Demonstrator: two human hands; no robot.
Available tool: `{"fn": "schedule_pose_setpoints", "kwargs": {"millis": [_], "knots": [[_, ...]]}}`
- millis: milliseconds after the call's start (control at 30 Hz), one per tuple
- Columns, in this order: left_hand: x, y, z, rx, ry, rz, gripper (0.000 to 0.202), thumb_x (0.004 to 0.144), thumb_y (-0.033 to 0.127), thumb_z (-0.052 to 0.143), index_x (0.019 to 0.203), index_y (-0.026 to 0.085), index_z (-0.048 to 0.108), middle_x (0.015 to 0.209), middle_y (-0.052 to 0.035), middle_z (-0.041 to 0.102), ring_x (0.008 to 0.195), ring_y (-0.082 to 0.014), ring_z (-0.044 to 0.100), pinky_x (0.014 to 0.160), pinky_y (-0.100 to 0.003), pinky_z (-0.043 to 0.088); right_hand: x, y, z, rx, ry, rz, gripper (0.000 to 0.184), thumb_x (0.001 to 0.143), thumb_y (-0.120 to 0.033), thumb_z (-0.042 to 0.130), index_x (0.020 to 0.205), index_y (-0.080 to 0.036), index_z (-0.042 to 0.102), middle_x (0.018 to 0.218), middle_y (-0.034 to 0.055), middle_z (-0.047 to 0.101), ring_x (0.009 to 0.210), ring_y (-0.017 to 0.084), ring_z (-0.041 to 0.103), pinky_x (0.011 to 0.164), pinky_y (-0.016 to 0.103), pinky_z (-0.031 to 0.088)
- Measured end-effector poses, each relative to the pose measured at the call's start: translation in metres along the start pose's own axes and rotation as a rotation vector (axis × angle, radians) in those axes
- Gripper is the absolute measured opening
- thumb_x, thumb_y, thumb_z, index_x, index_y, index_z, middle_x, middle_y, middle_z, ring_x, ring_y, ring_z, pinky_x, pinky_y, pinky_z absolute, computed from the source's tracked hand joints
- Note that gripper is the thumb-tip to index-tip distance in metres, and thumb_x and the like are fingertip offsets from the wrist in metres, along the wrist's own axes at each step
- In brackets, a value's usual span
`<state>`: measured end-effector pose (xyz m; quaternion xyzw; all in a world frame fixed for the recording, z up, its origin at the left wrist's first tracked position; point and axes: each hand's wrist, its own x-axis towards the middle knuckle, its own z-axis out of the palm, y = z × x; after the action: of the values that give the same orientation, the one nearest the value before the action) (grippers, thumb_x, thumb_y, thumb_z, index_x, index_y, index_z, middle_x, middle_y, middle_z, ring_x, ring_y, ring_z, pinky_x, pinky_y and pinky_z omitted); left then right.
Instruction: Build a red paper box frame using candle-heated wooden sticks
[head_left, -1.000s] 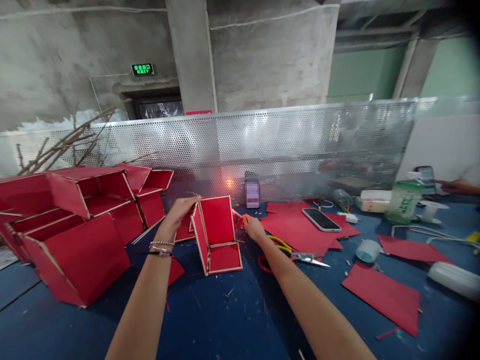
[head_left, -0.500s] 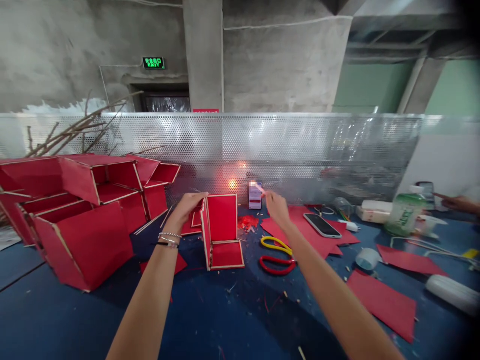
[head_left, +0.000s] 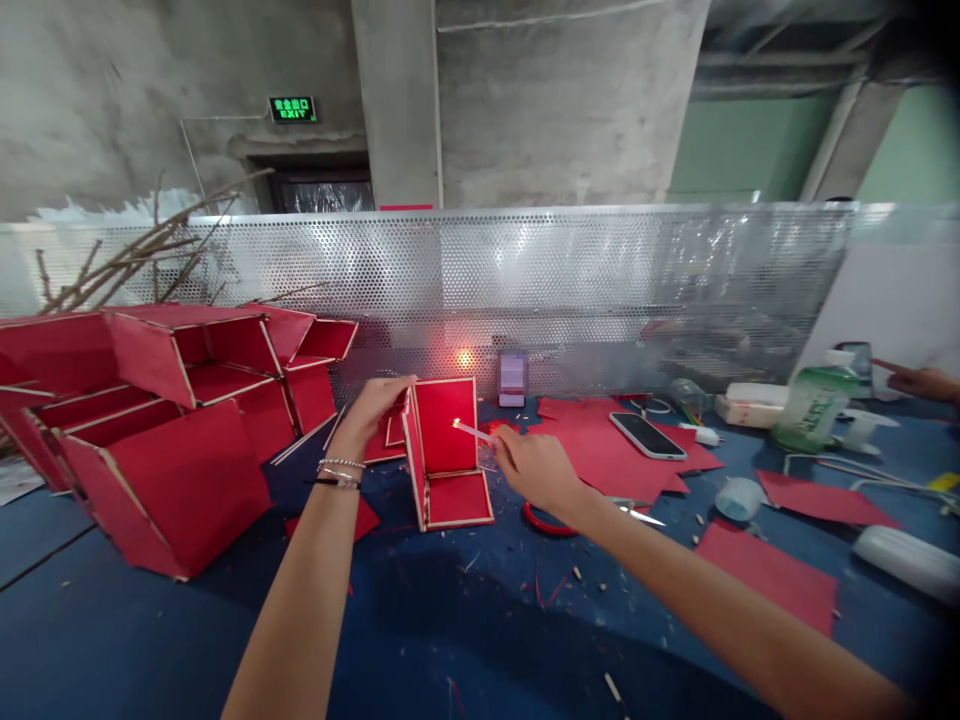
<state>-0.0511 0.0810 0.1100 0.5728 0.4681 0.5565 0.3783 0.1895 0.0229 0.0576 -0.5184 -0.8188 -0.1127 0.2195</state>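
Note:
My left hand (head_left: 379, 408) is closed on the top left edge of a small red panel box (head_left: 447, 425), which stands upright with pale strips along its edges. Its front and right side are open. In my right hand (head_left: 536, 465) is a thin whitish glue stick (head_left: 476, 432), pinched near its end. A small flame (head_left: 455, 424) glows at the stick's tip, in front of the box's back panel. Behind the box burns a candle-like flame (head_left: 465, 358). Under my right forearm lie scissors (head_left: 551, 520) with a red handle loop showing.
Joined red boxes (head_left: 172, 480) stack up at the left, with branches (head_left: 142, 260) behind. A phone (head_left: 513, 378) leans against the perforated metal screen (head_left: 585, 280). Another phone (head_left: 648, 436) lies on red sheets (head_left: 577, 430). At right are a green bottle (head_left: 814, 405) and another person's hand (head_left: 919, 382).
My right hand has moved left and down from near the leaning phone, bringing the glue stick's burning tip to the red box. My left hand stays on the box.

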Motion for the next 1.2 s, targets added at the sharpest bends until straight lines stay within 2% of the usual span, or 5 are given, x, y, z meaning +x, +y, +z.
{"fn": "schedule_pose_setpoints", "kwargs": {"millis": [233,433,567,733,1200], "knots": [[0.002,0.000,-0.003,0.059,0.037,0.036,0.035,0.056,0.048,0.072,0.055,0.014,0.065,0.050,-0.0006,0.057,0.055,-0.0123,0.050,0.054,-0.024,0.035,0.025,-0.031,0.004,-0.065,-0.022,-0.060,0.035,0.093,-0.030,0.025,0.099,-0.017,0.057,0.076,0.0096,0.067,0.066,0.019,0.062,0.059,0.026,0.036],[0.004,0.000,-0.004,0.007,0.015,0.037,0.036,0.052,0.045,0.075,0.068,0.013,0.071,0.070,-0.0053,0.068,0.070,-0.0166,0.056,0.064,-0.026,0.040,0.037,-0.044,0.002,-0.096,-0.054,-0.038,0.035,0.094,-0.032,0.025,0.103,-0.015,0.054,0.080,0.0122,0.067,0.074,0.021,0.065,0.065,0.029,0.043],[0.005,-0.001,-0.004,0.009,0.006,0.039,0.034,0.054,0.044,0.075,0.069,0.013,0.072,0.070,-0.0048,0.068,0.070,-0.0164,0.056,0.068,-0.027,0.041,0.042,-0.047,0.002,-0.093,-0.051,-0.053,0.033,0.094,-0.029,0.027,0.105,-0.014,0.054,0.080,0.0137,0.067,0.075,0.022,0.065,0.067,0.031,0.045],[0.007,-0.003,-0.005,0.028,0.045,-0.003,0.032,0.055,0.044,0.074,0.065,0.014,0.071,0.062,-0.0014,0.063,0.062,-0.0129,0.052,0.063,-0.025,0.038,0.044,-0.050,0.005,-0.079,-0.023,-0.051,0.032,0.093,-0.027,0.027,0.103,-0.014,0.054,0.079,0.0135,0.068,0.072,0.022,0.066,0.066,0.032,0.046],[0.008,-0.003,-0.007,0.067,0.036,0.014,0.032,0.056,0.046,0.073,0.064,0.015,0.071,0.062,-0.0027,0.064,0.061,-0.0135,0.051,0.061,-0.025,0.037,0.041,-0.053,0.012,-0.107,-0.070,-0.067,0.032,0.093,-0.024,0.025,0.102,-0.013,0.054,0.080,0.0157,0.068,0.074,0.026,0.067,0.065,0.035,0.048]]}}
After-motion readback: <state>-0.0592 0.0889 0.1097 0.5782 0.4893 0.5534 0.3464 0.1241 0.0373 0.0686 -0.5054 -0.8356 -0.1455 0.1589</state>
